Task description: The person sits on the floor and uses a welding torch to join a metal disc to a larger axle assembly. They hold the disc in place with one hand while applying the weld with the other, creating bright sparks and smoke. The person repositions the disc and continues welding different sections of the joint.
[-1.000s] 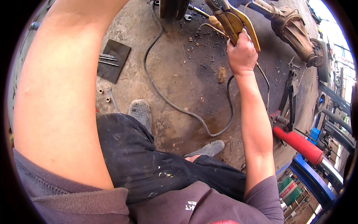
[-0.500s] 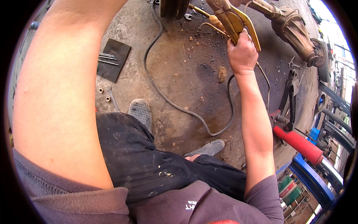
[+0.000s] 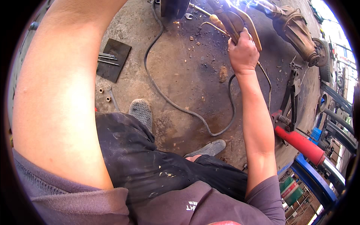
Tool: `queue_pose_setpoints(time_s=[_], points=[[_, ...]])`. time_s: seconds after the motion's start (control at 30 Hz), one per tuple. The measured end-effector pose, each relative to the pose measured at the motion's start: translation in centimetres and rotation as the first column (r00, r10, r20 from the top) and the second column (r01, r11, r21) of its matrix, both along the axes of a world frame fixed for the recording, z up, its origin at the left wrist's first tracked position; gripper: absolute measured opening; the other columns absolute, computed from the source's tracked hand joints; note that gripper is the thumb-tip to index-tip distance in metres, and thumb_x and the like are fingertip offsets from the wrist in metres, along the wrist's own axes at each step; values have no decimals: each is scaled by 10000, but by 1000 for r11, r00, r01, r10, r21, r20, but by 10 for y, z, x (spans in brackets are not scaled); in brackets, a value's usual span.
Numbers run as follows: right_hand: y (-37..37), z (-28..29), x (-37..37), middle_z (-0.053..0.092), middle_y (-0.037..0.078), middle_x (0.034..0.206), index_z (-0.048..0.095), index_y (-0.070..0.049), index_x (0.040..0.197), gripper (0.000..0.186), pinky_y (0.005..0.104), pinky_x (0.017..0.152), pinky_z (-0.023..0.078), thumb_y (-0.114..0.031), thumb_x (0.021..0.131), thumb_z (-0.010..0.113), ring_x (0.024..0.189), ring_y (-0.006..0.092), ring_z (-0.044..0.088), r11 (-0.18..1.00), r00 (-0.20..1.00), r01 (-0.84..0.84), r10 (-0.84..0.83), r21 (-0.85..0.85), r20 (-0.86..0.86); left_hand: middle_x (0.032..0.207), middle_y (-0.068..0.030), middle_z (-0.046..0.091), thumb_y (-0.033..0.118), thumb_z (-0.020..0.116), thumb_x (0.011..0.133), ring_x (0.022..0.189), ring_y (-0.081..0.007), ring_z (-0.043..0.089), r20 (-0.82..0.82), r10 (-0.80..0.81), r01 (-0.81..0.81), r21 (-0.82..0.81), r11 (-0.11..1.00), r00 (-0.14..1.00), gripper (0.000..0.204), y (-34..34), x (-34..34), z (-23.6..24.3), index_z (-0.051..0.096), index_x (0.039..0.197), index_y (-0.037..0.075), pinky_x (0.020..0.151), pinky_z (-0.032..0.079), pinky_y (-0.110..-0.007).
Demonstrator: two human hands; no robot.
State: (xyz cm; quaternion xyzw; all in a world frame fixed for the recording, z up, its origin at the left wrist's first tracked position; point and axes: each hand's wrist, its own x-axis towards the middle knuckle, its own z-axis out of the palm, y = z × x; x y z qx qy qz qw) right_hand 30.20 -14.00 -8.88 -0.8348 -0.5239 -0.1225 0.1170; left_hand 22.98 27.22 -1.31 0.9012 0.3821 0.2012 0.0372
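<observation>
My right hand [image 3: 243,52] is closed around the handle of a brass-coloured welding electrode holder [image 3: 233,21] at the top of the view. A bright blue-white arc [image 3: 245,3] burns at the top edge, beside a rusty axle housing [image 3: 290,24]. My left arm [image 3: 56,93] reaches up past the upper edge, so the left hand is out of sight. Just left of the holder lie a wooden-gripped metal rod [image 3: 215,20] and a thin bent rod [image 3: 210,25]. A dark rounded object [image 3: 174,8], cut off by the frame, stands further left.
A black cable [image 3: 180,108] loops across the floor before my feet. On the left are a dark plate [image 3: 112,71] bearing several thin rods, two nuts [image 3: 108,99] and a spanner [image 3: 113,98]. A red jack [image 3: 300,144] stands at my right, near a blue beam [image 3: 313,180].
A bright arc has lit at the top edge, throwing bluish light over the holder and nearby parts. A small spark glows near the dark rounded object. My right hand has barely moved.
</observation>
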Motion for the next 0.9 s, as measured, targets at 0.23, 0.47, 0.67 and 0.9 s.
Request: queue_pose_setpoints(time_s=[0.23, 0.47, 0.67, 0.9], points=[[-3, -3, 4, 727, 166, 1128, 624, -33, 1268, 504, 459, 813, 604, -239, 834, 779, 985, 357, 729, 1000, 1000, 18, -18, -4, 11, 1352, -206, 661, 280, 517, 908, 1280, -327, 627, 96, 193, -172, -191, 966, 977, 442, -46, -8, 17, 736, 1219, 55, 1056, 494, -414], [-1, -4, -1, 732, 171, 1092, 613, -33, 1282, 518, 440, 795, 607, -222, 829, 778, 982, 331, 731, 1000, 1000, 12, -12, -8, 25, 1370, -201, 652, 351, 543, 898, 1303, -340, 611, -112, 79, -90, -95, 991, 991, 497, -4, 0, 6, 722, 1248, 48, 1075, 487, -419], [-21, -4, -9, 728, 167, 1063, 654, -17, 1208, 461, 428, 811, 588, -206, 811, 794, 942, 362, 721, 991, 997, -66, 62, 115, 39, 1381, -204, 643, 337, 541, 892, 1306, -342, 608, -49, 139, -145, -163, 976, 989, 504, -28, -9, 18, 711, 1267, 45, 1076, 486, -423], [-26, -7, -10, 723, 190, 1047, 647, -10, 1214, 471, 440, 805, 588, -195, 807, 793, 929, 373, 721, 996, 998, -57, 54, 75, 41, 1379, -214, 639, 319, 555, 876, 1310, -342, 604, 14, 139, -132, -241, 962, 990, 499, -41, -11, 24, 710, 1260, 41, 1079, 485, -416]])
